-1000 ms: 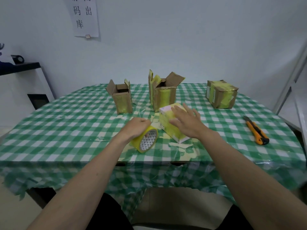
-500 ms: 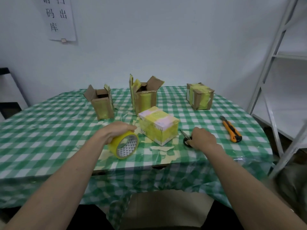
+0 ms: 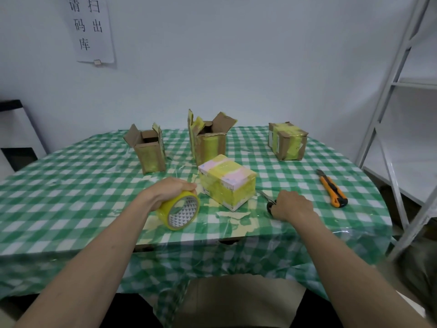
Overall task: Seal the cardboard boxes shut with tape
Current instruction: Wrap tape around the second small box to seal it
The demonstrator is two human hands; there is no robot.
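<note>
The left hand (image 3: 168, 191) is gripping the yellow tape roll (image 3: 180, 212), fingers curled over its top, while the right hand (image 3: 291, 205) is closing its curled fingers on the scissors (image 3: 267, 199) lying on the checked tablecloth (image 3: 71, 185). Between them the taped box (image 3: 227, 181) is sitting closed. Behind it two open boxes (image 3: 149, 150) (image 3: 208, 138) are standing, with another taped box (image 3: 287, 141) and an orange utility knife (image 3: 332, 189) lying off to the right.

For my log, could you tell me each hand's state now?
Left hand: grips the tape roll.
Right hand: curled on the scissors.
</note>
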